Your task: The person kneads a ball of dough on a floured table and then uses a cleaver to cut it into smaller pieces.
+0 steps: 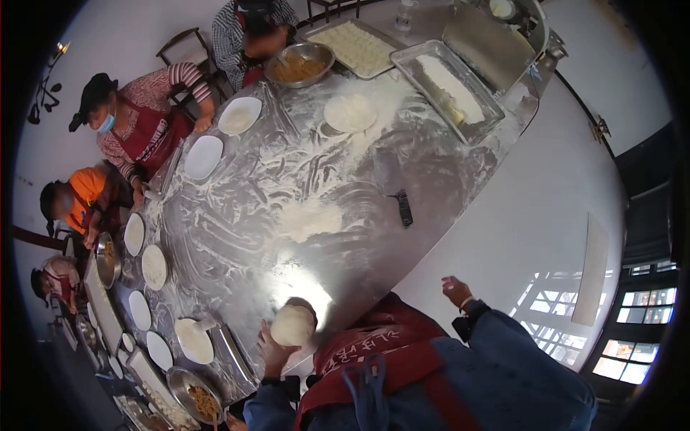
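Observation:
A large, smooth, pale ball of dough (293, 325) is at the table's near edge, in front of my red apron. My left hand (273, 352) is wrapped around its left and lower side, thumb up and fingers partly beneath it. My right hand (456, 291) is held out to the right, beyond the table edge, with its fingers curled in; no object shows in it. A floured steel table (345, 266) spreads out ahead. On it, right of the middle, lies a dough scraper with a black handle (405, 208).
Flat dough (350, 113) lies farther back. A floured metal tray (449, 90) and a tray of dumplings (356, 47) stand at the far end. White plates (203, 157) and filling bowls (194, 394) line the left side, where several people in aprons (154, 133) work.

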